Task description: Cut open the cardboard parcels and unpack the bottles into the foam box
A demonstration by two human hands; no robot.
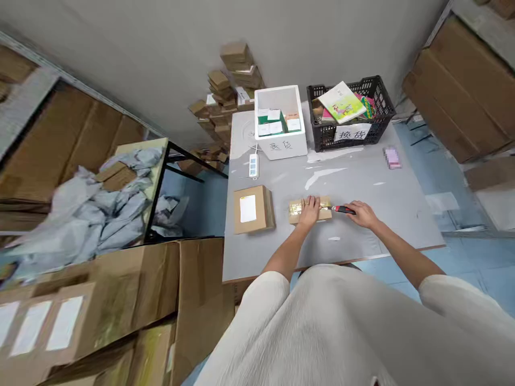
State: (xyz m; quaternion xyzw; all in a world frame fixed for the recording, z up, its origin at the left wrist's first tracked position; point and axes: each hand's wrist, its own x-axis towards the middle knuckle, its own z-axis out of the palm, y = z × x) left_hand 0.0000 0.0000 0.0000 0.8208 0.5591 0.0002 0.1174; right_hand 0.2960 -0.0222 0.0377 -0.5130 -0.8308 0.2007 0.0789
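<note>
A small cardboard box (pixel 296 208) with shiny tape across its top lies on the grey table (pixel 362 182). My left hand (pixel 309 209) presses on it from above, fingers curled over the top and holding it in place. In my right hand (pixel 361 213) is a red and black utility knife (pixel 343 209), gripped by its handle. Its blade end touches or nearly touches the right end of the box top. To the left stands a larger cardboard box (pixel 254 210) with a white label.
Behind are a white foam box (pixel 281 149) holding green and white packs, a black crate (pixel 374 131) with booklets, and a power strip (pixel 254 165). A pink blurred item (pixel 392 158) lies right. Large cartons (pixel 201 300) and a side table (pixel 159 155) with grey bags (pixel 96 214) stand left.
</note>
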